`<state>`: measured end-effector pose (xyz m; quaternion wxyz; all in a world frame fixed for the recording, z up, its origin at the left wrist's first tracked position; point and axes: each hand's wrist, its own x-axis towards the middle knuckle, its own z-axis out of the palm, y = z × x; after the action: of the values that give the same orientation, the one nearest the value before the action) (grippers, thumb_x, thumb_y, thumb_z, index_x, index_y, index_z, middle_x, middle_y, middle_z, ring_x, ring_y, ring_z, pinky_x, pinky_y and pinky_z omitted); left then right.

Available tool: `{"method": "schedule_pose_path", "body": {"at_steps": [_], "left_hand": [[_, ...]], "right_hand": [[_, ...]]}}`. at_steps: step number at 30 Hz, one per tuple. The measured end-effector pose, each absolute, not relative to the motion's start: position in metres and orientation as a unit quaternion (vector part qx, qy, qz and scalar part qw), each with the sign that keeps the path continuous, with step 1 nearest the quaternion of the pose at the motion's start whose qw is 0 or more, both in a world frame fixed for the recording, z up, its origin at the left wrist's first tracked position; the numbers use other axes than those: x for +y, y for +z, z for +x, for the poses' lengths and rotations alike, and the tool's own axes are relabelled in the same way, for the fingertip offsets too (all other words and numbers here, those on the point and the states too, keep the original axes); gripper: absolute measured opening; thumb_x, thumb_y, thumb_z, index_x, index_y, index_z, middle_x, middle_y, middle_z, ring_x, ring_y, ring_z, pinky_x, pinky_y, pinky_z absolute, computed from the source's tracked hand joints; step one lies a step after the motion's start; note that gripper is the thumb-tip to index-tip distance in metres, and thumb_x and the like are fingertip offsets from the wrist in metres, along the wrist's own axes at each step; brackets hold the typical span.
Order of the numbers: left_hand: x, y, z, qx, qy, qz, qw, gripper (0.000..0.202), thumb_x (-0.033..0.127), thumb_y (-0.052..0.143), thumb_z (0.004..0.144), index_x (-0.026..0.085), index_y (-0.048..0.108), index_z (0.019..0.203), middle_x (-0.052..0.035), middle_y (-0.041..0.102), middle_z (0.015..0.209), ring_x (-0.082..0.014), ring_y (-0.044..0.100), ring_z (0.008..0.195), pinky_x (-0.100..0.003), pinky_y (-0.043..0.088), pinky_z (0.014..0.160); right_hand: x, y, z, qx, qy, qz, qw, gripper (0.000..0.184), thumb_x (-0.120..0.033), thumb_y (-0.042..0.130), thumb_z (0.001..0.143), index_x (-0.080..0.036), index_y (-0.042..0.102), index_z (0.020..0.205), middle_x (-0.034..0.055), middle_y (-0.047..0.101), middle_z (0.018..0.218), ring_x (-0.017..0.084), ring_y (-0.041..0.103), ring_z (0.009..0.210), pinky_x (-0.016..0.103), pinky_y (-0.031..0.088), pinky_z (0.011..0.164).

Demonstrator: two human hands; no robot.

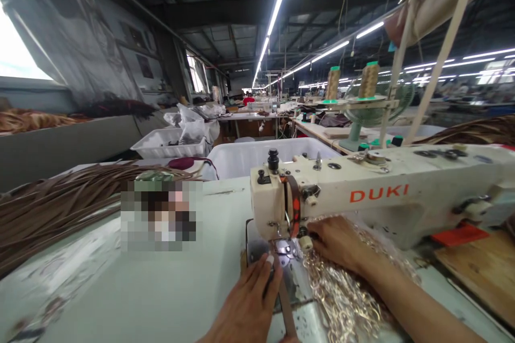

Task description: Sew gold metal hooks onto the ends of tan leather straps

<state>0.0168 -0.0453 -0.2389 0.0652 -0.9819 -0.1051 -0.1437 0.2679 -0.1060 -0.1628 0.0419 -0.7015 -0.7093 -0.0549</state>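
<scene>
My left hand (255,292) lies at the needle plate of a white sewing machine (378,182), its fingers together and pressing on a narrow brown strap (286,305). The strap runs from under the presser area toward me. My right hand (338,241) is on the other side of the needle, beneath the machine arm. Its fingers bend downward, and their tips are partly hidden beside the machine head, so what they hold cannot be seen. Under the right forearm lies a heap of gold-coloured metal chains (346,300) with clear plastic by it.
Long brown strips (72,198) lie in a bundle on the left of the pale table (193,300). Behind the machine stands a white plastic bin (265,153). Thread cones (369,80) and a green fan (356,134) stand behind. A wooden board (483,268) lies at right.
</scene>
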Motion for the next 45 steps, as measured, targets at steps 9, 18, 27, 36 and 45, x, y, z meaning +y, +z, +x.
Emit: {"method": "schedule_pose_path", "body": {"at_steps": [9,18,27,36,45], "left_hand": [[-0.054,-0.221,0.02,-0.124,-0.056,-0.988,0.073,0.06,0.004,0.044,0.079,0.002,0.029,0.138,-0.0267,0.044,0.132,-0.0391,0.035,0.126,-0.048,0.039,0.1],[-0.049,-0.234,0.019,-0.113,-0.084,-0.986,0.09,0.047,0.016,0.033,0.096,0.004,0.025,0.14,-0.0244,0.042,0.135,-0.0372,0.033,0.129,-0.047,0.037,0.102],[-0.049,-0.23,0.014,-0.12,-0.078,-0.988,0.061,0.052,0.026,0.036,0.097,0.008,0.02,0.143,-0.022,0.039,0.138,-0.0348,0.027,0.132,-0.046,0.032,0.106],[-0.052,-0.212,0.014,-0.121,-0.052,-0.991,0.017,0.089,0.066,0.047,0.083,0.007,0.022,0.144,-0.0266,0.034,0.139,-0.0379,0.029,0.131,-0.05,0.037,0.101],[-0.05,-0.219,0.013,-0.105,-0.087,-0.991,0.003,0.094,0.072,0.043,0.081,0.007,0.02,0.145,-0.0273,0.031,0.141,-0.0411,0.028,0.13,-0.053,0.037,0.1]], "right_hand": [[-0.106,-0.165,0.264,-0.724,-0.043,-0.682,0.091,0.016,-0.012,0.047,0.075,-0.021,0.06,0.073,0.0027,0.068,0.076,0.021,0.064,0.072,0.027,0.027,0.058],[-0.106,-0.166,0.265,-0.708,-0.037,-0.7,0.085,0.017,-0.012,0.047,0.07,-0.02,0.061,0.074,0.0057,0.069,0.08,0.025,0.064,0.076,0.027,0.03,0.061],[-0.102,-0.174,0.269,-0.728,-0.049,-0.679,0.087,0.014,-0.015,0.048,0.073,-0.021,0.06,0.074,0.0029,0.068,0.078,0.023,0.064,0.076,0.027,0.029,0.061],[-0.102,-0.174,0.267,-0.728,-0.075,-0.676,0.082,0.011,-0.02,0.051,0.074,-0.023,0.061,0.075,-0.0008,0.069,0.077,0.018,0.064,0.072,0.027,0.026,0.058],[-0.103,-0.171,0.267,-0.714,-0.08,-0.692,0.073,0.011,-0.021,0.051,0.075,-0.021,0.061,0.073,0.0012,0.069,0.075,0.018,0.063,0.068,0.027,0.025,0.056]]}}
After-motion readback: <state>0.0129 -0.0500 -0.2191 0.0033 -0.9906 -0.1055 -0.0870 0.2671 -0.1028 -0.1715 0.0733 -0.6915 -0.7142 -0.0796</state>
